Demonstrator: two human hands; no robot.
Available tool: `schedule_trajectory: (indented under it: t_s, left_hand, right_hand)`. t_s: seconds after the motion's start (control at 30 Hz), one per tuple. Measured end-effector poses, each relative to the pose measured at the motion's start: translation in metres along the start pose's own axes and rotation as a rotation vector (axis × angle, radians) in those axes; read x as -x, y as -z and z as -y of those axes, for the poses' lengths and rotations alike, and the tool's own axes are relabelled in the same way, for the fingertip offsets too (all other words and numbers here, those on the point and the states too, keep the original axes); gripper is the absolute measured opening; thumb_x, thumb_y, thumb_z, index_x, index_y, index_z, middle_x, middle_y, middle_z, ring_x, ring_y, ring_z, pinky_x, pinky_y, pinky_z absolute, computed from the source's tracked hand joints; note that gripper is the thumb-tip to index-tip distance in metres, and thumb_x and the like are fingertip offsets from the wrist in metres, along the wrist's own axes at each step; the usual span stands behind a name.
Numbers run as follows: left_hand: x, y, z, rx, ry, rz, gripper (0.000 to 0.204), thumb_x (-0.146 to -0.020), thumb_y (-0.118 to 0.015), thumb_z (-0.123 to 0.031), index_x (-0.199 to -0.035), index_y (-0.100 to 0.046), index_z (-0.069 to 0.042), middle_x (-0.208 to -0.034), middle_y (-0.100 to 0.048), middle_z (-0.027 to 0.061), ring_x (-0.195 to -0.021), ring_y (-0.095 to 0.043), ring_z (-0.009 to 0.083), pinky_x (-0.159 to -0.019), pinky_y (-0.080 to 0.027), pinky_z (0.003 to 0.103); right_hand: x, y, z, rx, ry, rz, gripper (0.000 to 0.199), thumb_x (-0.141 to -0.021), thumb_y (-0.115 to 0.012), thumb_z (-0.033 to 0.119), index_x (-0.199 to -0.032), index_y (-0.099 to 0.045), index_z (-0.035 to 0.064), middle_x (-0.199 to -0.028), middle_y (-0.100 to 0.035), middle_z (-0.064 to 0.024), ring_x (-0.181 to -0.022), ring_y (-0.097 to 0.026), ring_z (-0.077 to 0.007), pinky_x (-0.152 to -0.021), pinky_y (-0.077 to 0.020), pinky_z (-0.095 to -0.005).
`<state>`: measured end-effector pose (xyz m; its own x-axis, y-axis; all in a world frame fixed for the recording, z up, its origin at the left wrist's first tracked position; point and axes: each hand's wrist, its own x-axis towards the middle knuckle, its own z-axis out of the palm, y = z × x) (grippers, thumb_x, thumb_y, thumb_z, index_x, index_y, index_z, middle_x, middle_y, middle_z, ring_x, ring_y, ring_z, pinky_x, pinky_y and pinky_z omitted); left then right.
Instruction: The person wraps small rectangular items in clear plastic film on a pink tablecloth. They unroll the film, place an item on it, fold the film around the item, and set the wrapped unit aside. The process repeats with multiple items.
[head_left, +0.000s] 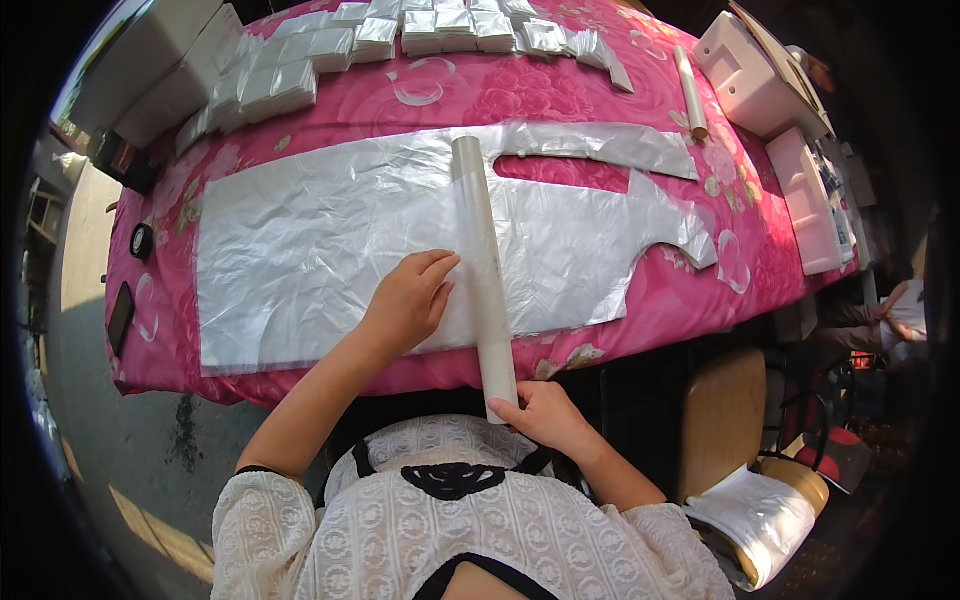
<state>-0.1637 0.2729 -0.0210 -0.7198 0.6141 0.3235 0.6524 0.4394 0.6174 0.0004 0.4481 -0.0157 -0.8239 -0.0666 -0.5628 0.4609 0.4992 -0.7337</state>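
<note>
A pale, round tube (480,260) lies across a flat, silvery translucent plastic vest bag (320,250), its near end jutting past the table edge. Round that near end my right hand (548,412) is closed, thumb on top. My left hand (412,298) is over the bag just left of the tube, fingers loosely bent and thumb apart, with nothing visible in it. The bag's two handle strips (600,148) point right, with a rounded cut-out between them. Wrinkles run over the bag's left part.
Folded plastic packets (450,30) stand in stacks along the far side of the pink flowered tablecloth (440,95). Another tube (690,92) lies far right, beside white foam boxes (745,75). Black tape (141,241) and a phone (121,318) lie left. A wooden chair (722,420) stands at right.
</note>
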Motion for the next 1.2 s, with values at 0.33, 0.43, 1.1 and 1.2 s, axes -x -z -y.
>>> schedule_trajectory:
  t_s: [0.33, 0.43, 1.1, 1.2]
  left_hand:
    - [-0.003, -0.007, 0.011, -0.024, 0.027, 0.103, 0.025, -0.081, -0.054, -0.005, -0.105, -0.057, -0.001, -0.104, -0.060, 0.0143, -0.094, -0.056, 0.0310, -0.082, -0.046, 0.037]
    - [-0.007, -0.009, 0.008, -0.028, 0.045, 0.114, 0.023, -0.080, -0.053, -0.006, -0.102, -0.058, 0.000, -0.102, -0.060, 0.0132, -0.093, -0.057, 0.0302, -0.081, -0.046, 0.037]
    - [-0.014, -0.005, 0.004, 0.012, 0.122, 0.141, 0.022, -0.080, -0.053, -0.006, -0.100, -0.060, -0.001, -0.099, -0.062, 0.0135, -0.090, -0.058, 0.0315, -0.078, -0.047, 0.038]
    - [-0.011, -0.006, 0.007, 0.025, 0.135, 0.127, 0.022, -0.080, -0.053, -0.005, -0.100, -0.060, -0.001, -0.099, -0.062, 0.0128, -0.090, -0.058, 0.0312, -0.078, -0.047, 0.037]
  right_hand:
    - [-0.099, 0.111, 0.065, -0.203, 0.085, -0.125, 0.036, -0.089, -0.052, 0.032, -0.096, -0.060, -0.0018, -0.079, -0.064, -0.0078, -0.067, -0.059, -0.0115, -0.059, -0.0481, -0.0236]
    - [-0.172, 0.126, 0.077, -0.397, 0.087, -0.139, 0.036, -0.089, -0.051, 0.030, -0.108, -0.053, -0.0016, -0.096, -0.060, -0.0111, -0.078, -0.060, -0.0155, -0.064, -0.0489, -0.0256]
    - [-0.242, 0.230, 0.049, 0.442, 0.590, -1.129, 0.039, -0.067, -0.055, 0.007, -0.105, -0.059, 0.0045, -0.112, -0.055, -0.0151, -0.108, -0.048, -0.0309, -0.096, -0.0359, -0.0391]
    - [-0.221, 0.257, 0.017, 0.399, 0.462, -1.247, 0.038, -0.068, -0.056, 0.010, -0.105, -0.060, 0.0057, -0.111, -0.056, -0.0143, -0.109, -0.047, -0.0295, -0.097, -0.0352, -0.0378]
